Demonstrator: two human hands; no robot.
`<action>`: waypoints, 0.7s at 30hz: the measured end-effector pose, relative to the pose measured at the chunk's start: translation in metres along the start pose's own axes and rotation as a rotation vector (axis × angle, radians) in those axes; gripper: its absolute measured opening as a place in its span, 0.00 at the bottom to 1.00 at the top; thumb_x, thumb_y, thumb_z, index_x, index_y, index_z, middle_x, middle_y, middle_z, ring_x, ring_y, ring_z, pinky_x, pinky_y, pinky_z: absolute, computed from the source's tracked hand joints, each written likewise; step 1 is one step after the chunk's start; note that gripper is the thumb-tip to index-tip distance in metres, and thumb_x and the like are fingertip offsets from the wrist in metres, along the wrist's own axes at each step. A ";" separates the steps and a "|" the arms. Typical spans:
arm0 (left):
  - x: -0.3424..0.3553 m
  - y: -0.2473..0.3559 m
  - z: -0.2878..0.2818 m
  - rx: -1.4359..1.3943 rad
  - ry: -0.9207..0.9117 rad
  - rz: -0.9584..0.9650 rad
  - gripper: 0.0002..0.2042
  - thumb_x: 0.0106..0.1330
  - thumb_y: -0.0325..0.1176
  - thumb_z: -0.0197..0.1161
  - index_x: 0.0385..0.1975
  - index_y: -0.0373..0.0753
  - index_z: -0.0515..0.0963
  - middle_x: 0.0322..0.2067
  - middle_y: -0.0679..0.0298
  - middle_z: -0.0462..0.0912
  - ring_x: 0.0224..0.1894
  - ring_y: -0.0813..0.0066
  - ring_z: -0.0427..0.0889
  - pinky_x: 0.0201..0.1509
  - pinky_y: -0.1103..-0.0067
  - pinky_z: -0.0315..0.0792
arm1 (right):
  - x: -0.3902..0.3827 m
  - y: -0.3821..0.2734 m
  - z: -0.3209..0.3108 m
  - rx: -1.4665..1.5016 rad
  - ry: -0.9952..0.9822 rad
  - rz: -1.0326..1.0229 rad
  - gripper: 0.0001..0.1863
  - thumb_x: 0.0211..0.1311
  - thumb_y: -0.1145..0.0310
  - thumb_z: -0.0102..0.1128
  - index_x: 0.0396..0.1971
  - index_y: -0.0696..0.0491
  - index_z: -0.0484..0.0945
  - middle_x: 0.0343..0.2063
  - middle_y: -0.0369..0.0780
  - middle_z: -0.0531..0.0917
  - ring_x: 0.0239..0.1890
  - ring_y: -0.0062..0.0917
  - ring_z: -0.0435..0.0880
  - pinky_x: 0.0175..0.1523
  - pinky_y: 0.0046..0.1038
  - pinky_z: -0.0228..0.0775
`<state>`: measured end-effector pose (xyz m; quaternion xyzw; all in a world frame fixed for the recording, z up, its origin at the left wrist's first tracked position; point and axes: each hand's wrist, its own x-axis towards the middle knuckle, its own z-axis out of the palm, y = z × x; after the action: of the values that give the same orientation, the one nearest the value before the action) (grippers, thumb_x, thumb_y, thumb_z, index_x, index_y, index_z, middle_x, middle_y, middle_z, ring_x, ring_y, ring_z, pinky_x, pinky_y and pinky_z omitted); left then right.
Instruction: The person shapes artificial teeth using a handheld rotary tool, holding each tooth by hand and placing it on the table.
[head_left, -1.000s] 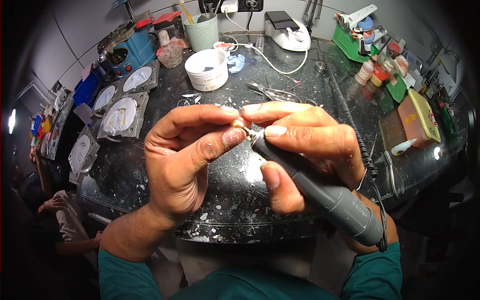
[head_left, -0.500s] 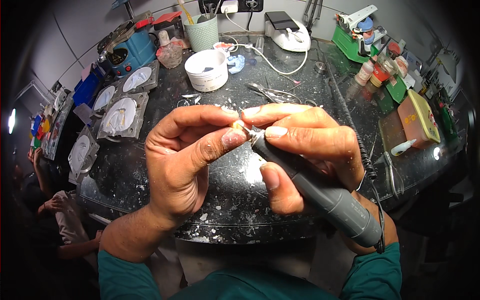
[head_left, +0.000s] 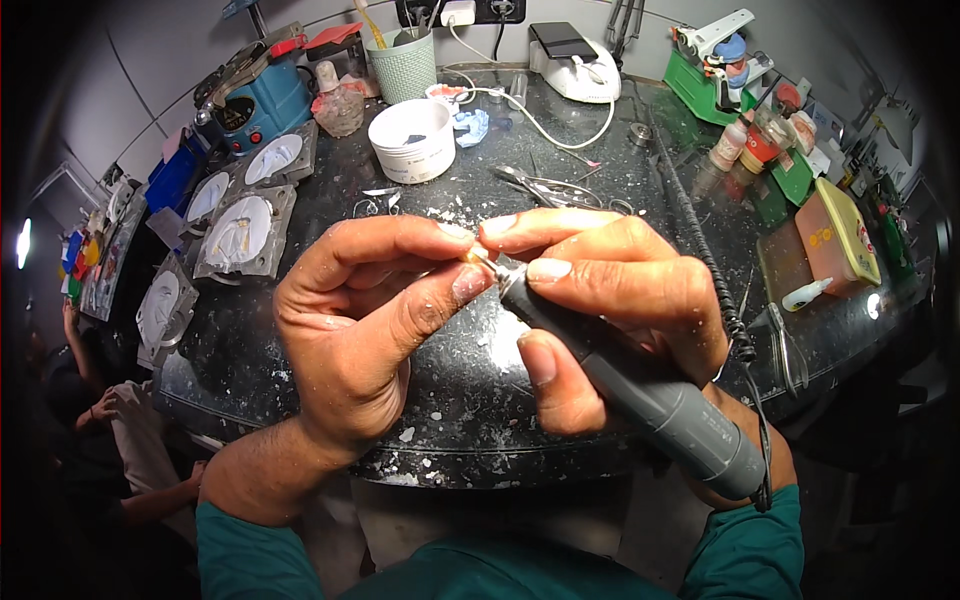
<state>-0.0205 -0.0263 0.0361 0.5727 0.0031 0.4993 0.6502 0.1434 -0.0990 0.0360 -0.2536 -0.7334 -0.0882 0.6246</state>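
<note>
Between thumb and index finger, my left hand (head_left: 350, 325) pinches a small yellowish, tooth-like piece (head_left: 472, 256), mostly covered by the fingertips. My right hand (head_left: 630, 290) is wrapped round a dark grey rotary handpiece (head_left: 650, 400), held slantwise with its cable end low on the right. The thin metal bur (head_left: 487, 262) at its tip points at the small piece and seems to touch it. My right index fingertip rests close against the left fingertips. Both hands are raised over the middle of the black bench.
White crumbs and dust lie on the black bench (head_left: 450, 440). Beyond my hands are a white tub (head_left: 412, 145), scissors-like tools (head_left: 550, 188) and a white device (head_left: 580, 65). Plaster moulds in metal flasks (head_left: 240, 235) stand left. A coiled cord (head_left: 705, 255) runs down the right, near a yellow-lidded box (head_left: 838, 240).
My left hand has shifted slightly left and tilted, and the small piece is now more hidden by the fingers. The handpiece tip has moved a little left and down.
</note>
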 end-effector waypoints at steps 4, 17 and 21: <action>-0.002 -0.001 -0.002 0.073 0.005 0.020 0.11 0.59 0.15 0.65 0.41 0.30 0.77 0.39 0.55 0.85 0.43 0.74 0.84 0.52 0.79 0.77 | -0.001 0.000 0.002 -0.009 0.001 0.031 0.18 0.54 0.78 0.64 0.42 0.63 0.67 0.34 0.52 0.79 0.43 0.44 0.85 0.47 0.41 0.81; -0.001 0.003 -0.001 0.167 -0.011 0.060 0.11 0.60 0.15 0.64 0.43 0.28 0.78 0.40 0.55 0.85 0.44 0.73 0.84 0.52 0.79 0.78 | 0.000 -0.009 -0.001 0.028 0.005 0.059 0.18 0.57 0.77 0.64 0.44 0.61 0.66 0.35 0.52 0.79 0.43 0.43 0.85 0.49 0.42 0.80; 0.001 0.002 0.002 -0.008 0.072 -0.102 0.10 0.61 0.16 0.63 0.43 0.29 0.80 0.39 0.55 0.85 0.44 0.72 0.84 0.53 0.78 0.77 | -0.001 -0.013 -0.006 0.014 -0.048 0.191 0.17 0.59 0.77 0.62 0.45 0.58 0.66 0.40 0.56 0.80 0.47 0.41 0.84 0.51 0.39 0.79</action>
<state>-0.0204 -0.0278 0.0392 0.5508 0.0537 0.4856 0.6768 0.1423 -0.1128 0.0382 -0.3201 -0.7211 -0.0170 0.6142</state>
